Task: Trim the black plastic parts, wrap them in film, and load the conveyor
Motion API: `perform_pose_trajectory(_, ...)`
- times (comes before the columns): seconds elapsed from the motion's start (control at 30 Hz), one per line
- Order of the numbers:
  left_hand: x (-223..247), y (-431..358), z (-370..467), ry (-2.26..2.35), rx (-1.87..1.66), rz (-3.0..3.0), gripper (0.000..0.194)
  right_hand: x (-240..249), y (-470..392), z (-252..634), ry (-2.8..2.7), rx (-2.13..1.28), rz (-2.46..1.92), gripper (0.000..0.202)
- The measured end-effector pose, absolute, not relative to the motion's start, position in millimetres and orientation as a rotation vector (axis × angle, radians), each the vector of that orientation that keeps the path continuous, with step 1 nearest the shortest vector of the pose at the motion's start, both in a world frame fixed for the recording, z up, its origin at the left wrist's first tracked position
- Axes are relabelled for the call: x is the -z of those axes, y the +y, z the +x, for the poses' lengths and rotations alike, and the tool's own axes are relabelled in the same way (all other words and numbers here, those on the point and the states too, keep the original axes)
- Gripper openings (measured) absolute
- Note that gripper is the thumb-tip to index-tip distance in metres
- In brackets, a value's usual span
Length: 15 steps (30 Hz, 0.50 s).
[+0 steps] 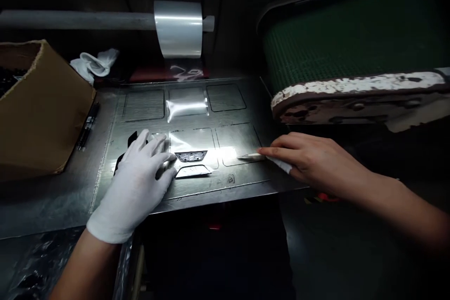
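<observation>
My left hand (138, 183), in a white glove, rests palm down on the metal plate with its fingers apart. Its index finger and thumb reach the left ends of a small black plastic part (191, 155) and a shiny piece of similar outline (193, 171) in front of it. Other black pieces (132, 138) lie partly hidden behind the glove. My bare right hand (302, 157) is closed around a thin pointed knife (250, 155), its pale handle mostly covered by the fingers. The knife tip points left, apart from the black part.
A metal plate (242, 180) with marked outlines carries clear film (187, 107). Behind it, a film roll (179, 28) hangs on a bar. A cardboard box (45, 117), black marker (89, 119) and white cloth (96, 63) are left. A green conveyor belt (351, 33) overhangs the right.
</observation>
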State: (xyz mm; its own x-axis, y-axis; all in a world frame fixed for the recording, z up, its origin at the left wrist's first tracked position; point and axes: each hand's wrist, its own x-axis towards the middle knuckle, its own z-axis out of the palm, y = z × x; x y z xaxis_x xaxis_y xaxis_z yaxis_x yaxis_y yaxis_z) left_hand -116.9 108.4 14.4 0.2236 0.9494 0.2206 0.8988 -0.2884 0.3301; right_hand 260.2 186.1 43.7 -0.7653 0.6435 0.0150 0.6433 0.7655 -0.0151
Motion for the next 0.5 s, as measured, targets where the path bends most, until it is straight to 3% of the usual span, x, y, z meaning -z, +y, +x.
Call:
perform_pose_trajectory(0.1, -23, 103, -106, 1.727, -0.646, 2.384, 0.015, -29, 183, 274, -2.794, -0.068, -1.165, 0.075)
perform_pose_trajectory(0.2, -31, 100, -90, 1.622, -0.464, 2.515, 0.019, -10, 182, 266, -2.668, -0.147, -1.220, 0.081)
perform_pose_trajectory(0.33, -28, 102, -74, 1.616, -0.241, 2.662, 0.032, 13, 182, 247, -2.497, -0.169, -1.247, 0.074)
perform_pose_trajectory(0.5, -16, 94, -79, 1.679, -0.496, 2.584, 0.027, 23, 182, 247, -2.368, -0.208, -1.209, 0.062)
